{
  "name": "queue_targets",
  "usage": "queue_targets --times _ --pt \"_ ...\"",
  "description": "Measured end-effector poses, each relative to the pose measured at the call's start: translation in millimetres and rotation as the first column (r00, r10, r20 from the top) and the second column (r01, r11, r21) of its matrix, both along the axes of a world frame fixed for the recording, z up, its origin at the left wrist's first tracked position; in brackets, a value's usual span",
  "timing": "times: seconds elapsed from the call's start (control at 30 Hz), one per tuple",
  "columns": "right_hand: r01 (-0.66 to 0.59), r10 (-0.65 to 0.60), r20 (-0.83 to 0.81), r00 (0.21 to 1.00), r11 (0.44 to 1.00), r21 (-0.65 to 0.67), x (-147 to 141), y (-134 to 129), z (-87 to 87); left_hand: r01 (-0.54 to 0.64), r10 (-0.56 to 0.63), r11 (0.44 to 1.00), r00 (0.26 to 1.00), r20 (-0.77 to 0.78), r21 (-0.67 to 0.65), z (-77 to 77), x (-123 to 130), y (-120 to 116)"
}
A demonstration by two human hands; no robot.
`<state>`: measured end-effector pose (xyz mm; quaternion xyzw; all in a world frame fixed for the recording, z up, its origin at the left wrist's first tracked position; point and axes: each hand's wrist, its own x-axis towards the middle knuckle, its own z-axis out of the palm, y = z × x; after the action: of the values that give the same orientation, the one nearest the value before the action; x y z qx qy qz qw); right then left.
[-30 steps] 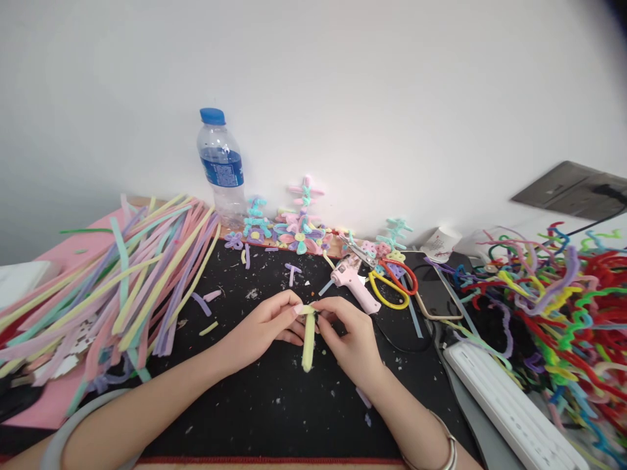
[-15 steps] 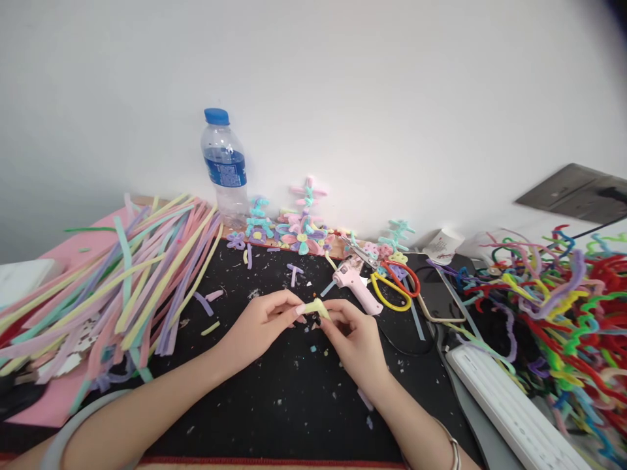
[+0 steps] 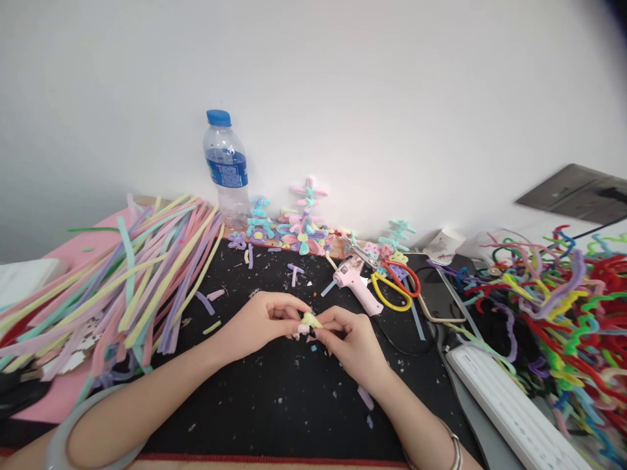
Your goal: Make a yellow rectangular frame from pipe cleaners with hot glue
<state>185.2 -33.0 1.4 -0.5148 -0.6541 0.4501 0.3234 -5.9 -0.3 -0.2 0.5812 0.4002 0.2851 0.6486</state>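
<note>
Yellow fuzzy strip (image 3: 310,320), which was hanging down long between the fingers a second ago, is now sitting bunched up, with only a short part showing. Taking it as the clock's centre, the left hand (image 3: 267,320) is reaching in from nine o'clock and pinching its near end between thumb and fingers; the right hand (image 3: 355,336) is coming from four o'clock, grasping the other side with its fingertips. Both are holding the strip just above the black mat (image 3: 274,405), and the fingers are partly hiding it.

At two o'clock a pink glue gun (image 3: 356,287) is lying near the right hand, with scissors (image 3: 367,256) resting just beyond. Fuzzy flowers (image 3: 304,241) are clustering at twelve, and a bottle (image 3: 226,166) is standing at eleven. Pastel strips (image 3: 147,281) are spreading towards nine; curly coloured stems (image 3: 568,313) are heaping up at three.
</note>
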Motion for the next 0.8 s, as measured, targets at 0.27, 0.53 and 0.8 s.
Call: queue_targets --times 0.27,0.53,0.8 --pt "-0.081 0.020 -0.258 0.966 0.970 -0.228 -2.2 1.5 -0.8 0.039 -0.033 0.994 0.998 0.061 -0.097 -0.1 1.6 -0.7" --pt "-0.138 0.059 -0.317 0.947 0.963 -0.233 2.0 5.7 3.1 0.040 -0.021 0.989 0.991 0.135 -0.140 3.0 1.9 -3.3" --pt "-0.195 0.041 -0.406 0.913 0.917 -0.348 -0.4 3.1 0.7 0.036 -0.023 0.992 0.993 0.113 -0.118 4.8 2.4 -5.9"
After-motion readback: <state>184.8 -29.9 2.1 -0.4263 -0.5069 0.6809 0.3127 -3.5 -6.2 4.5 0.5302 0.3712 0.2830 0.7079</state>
